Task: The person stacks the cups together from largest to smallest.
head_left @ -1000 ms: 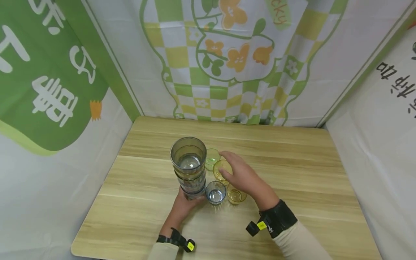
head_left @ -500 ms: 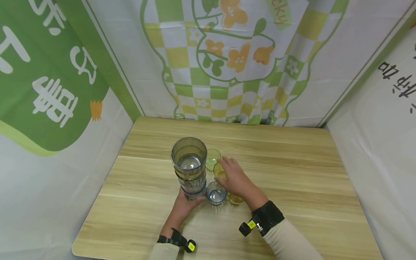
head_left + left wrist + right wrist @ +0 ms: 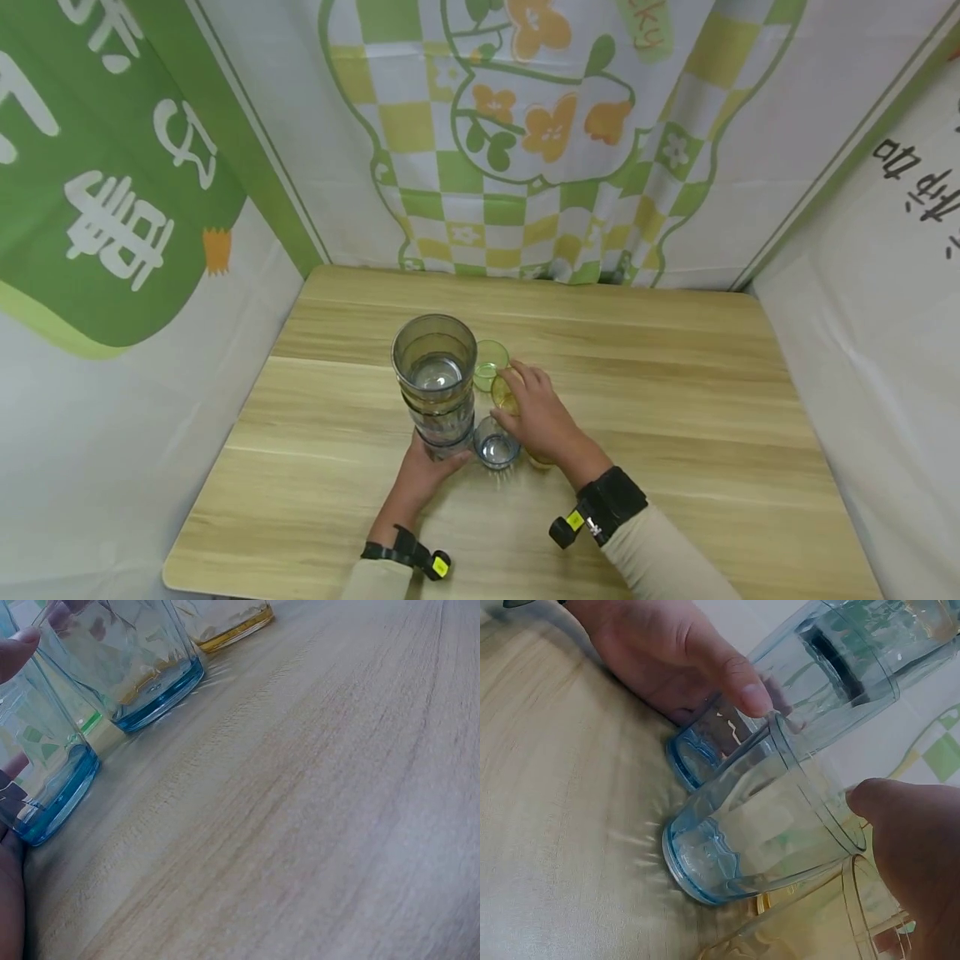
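A tall stack of nested clear glasses (image 3: 442,421) stands on the table. My left hand (image 3: 422,475) grips its blue-bottomed lowest glass, with thumb and fingers on opposite sides. My right hand (image 3: 542,421) holds a yellow glass (image 3: 505,395) near its rim, and covers part of it. Between the hands a separate blue glass (image 3: 757,817) stands upright, close beside the stack. Behind it is a green glass (image 3: 491,357). A second yellow glass (image 3: 540,463) is mostly hidden under the right hand in the head view.
All the glasses stand on a wood-grain table (image 3: 675,400). Behind the table hangs a green-and-white checked cloth (image 3: 510,217). White and green printed panels rise on the left (image 3: 135,275) and right.
My right hand has moved down and left, and its fingers have closed on the yellow glass at its rim. My left hand and the stack have stayed in place.
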